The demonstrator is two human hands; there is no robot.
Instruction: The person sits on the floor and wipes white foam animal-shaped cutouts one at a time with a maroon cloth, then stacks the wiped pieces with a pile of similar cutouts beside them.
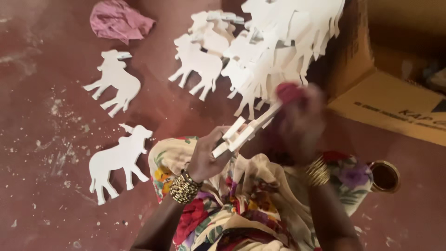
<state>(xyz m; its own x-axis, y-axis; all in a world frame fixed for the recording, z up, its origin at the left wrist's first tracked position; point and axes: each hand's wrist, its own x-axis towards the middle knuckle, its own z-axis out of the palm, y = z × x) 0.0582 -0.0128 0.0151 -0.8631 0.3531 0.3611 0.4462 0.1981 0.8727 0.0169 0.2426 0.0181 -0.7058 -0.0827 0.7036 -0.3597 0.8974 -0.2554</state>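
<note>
Both hands are occupied. My left hand grips a white animal cutout by its near end, fingers closed around it. My right hand, blurred, is closed on a pink cloth pressed against the cutout's far end. Its long axis runs from near left to far right, spanning the two hands above my lap. More white cutouts lie heaped on the red floor beyond; a cardboard box stands far right.

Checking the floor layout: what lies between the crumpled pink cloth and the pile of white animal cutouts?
In the head view, only bare red floor separates the pink cloth from the pile of white cutouts.
</note>
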